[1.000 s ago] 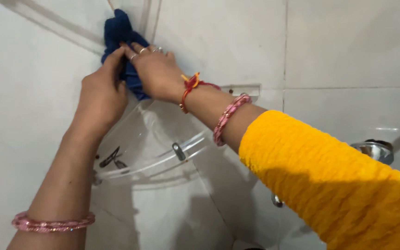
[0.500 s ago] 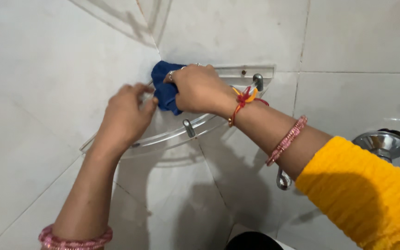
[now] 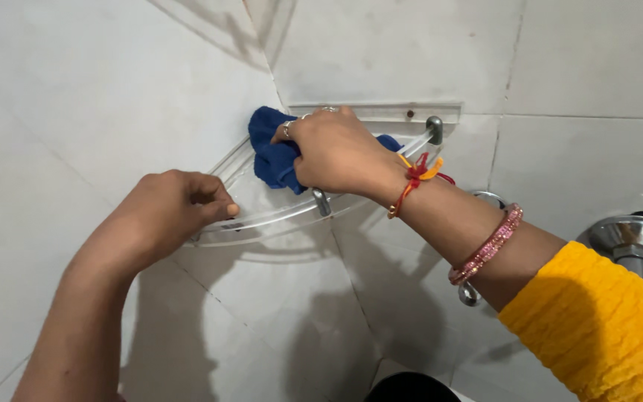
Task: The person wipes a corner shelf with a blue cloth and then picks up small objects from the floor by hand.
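A clear corner shelf [image 3: 277,216] with a curved rail is fixed to white wall tiles. My right hand [image 3: 336,152] is closed on a blue cloth [image 3: 271,156] and presses it onto the shelf near the corner. My left hand [image 3: 169,212] pinches the shelf's front rail at its left end, thumb against the rim. Red and yellow thread and a pink bangle circle my right wrist; the sleeve is yellow.
A metal bracket [image 3: 434,128] holds the shelf's right end to the wall. A chrome tap fitting [image 3: 634,242] sticks out at the right edge. A small metal hook [image 3: 469,292] hangs below my right forearm. White tiles [image 3: 76,89] surround everything.
The cloth and my right hand came down from the wall corner above onto the shelf. My left hand let go of the cloth and took hold of the shelf's rail.
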